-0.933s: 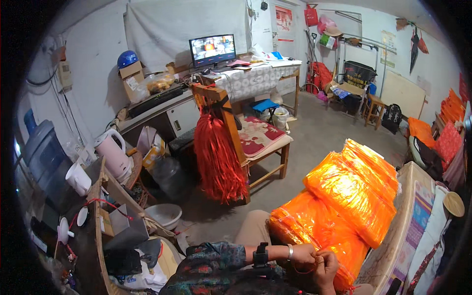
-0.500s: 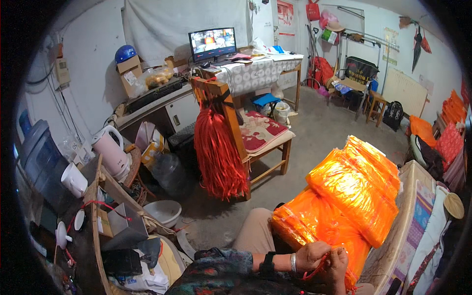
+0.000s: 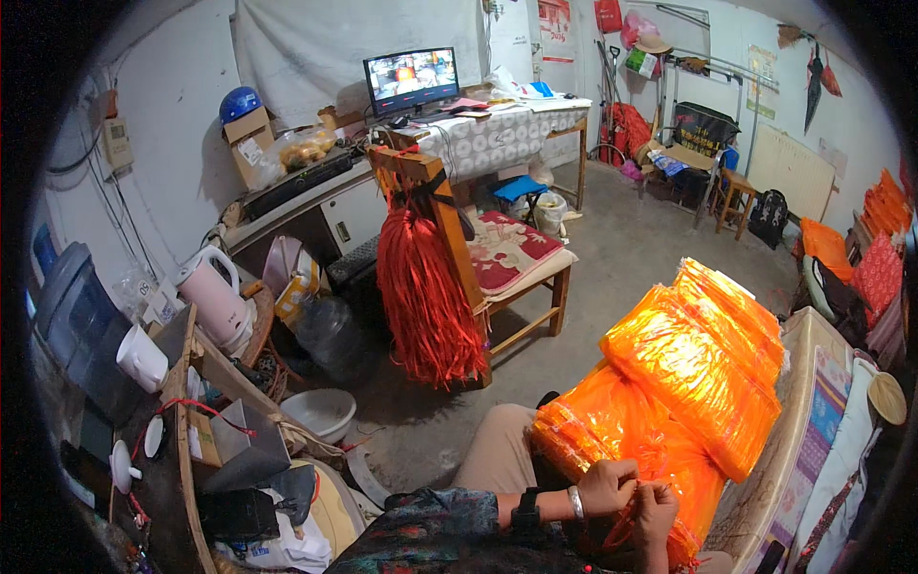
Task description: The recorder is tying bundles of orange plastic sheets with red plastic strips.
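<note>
On my lap lies a stack of shiny orange mesh bags (image 3: 688,373), folded in layers and reaching onto the padded seat at the right. My left hand (image 3: 607,490), with a bracelet and a dark wristband on its arm, is closed in a pinch at the near edge of the bags. Beside it, fingertips almost touching, my right hand (image 3: 656,512) is closed as well. A thin red string (image 3: 623,529) shows at and below the fingers. Its ends are mostly hidden by the hands and the orange material.
A wooden chair (image 3: 562,297) ahead carries a hanging bunch of red strings (image 3: 426,297). To the left are a cluttered wooden shelf (image 3: 215,517), a pink kettle (image 3: 215,297) and a white basin (image 3: 320,413). A desk with a monitor (image 3: 411,81) stands at the back.
Both hands have shifted slightly; the left hand has turned with its back more upward, and less of the red string shows between them. The whole view has tilted a little.
</note>
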Demonstrator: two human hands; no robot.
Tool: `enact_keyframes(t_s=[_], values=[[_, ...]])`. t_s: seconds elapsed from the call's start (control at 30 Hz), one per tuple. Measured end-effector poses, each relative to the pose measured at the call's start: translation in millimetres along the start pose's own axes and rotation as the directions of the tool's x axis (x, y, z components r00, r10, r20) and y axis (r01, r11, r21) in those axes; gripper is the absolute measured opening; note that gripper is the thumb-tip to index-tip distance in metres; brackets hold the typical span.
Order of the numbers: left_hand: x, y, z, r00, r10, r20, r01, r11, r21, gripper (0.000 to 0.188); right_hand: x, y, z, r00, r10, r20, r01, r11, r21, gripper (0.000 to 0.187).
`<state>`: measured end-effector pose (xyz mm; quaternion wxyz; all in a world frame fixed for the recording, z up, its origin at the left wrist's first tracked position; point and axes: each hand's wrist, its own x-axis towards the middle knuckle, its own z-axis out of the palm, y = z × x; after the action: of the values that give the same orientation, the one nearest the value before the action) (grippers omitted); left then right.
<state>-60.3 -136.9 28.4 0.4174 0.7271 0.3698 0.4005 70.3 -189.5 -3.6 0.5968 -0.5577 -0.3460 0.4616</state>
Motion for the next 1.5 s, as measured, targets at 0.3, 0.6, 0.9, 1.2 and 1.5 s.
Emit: enact_keyframes(t_s=[0.3,0.6,0.9,1.2,1.5], values=[[8,-5,2,0.934,0.032,0.357,0.191,0.797,-0.573,0.016,-6,-18,-21,0.97,0.071,0.232,-0.125,0.966,0.227,0.013],[-9,-7,16,0.958,0.165,0.236,-0.178,0.983,0.038,0.015,-8,-24,-21,0.988,-0.027,0.155,0.038,0.997,-0.071,0.014],[-3,1,10,0.848,-0.311,0.43,0.488,0.775,-0.402,0.009,-9,-17,-15,0.992,-0.084,0.089,0.1,0.975,-0.198,0.011],[-4,-20,9,0.97,-0.01,0.243,0.104,0.92,-0.379,0.005,-9,-24,-11,0.98,0.028,0.196,-0.036,0.999,0.037,0.012],[-9,1,11,0.993,0.041,0.108,-0.044,0.999,0.025,0.012,-11,-19,-9,0.993,0.018,0.113,-0.035,0.987,0.155,0.012]])
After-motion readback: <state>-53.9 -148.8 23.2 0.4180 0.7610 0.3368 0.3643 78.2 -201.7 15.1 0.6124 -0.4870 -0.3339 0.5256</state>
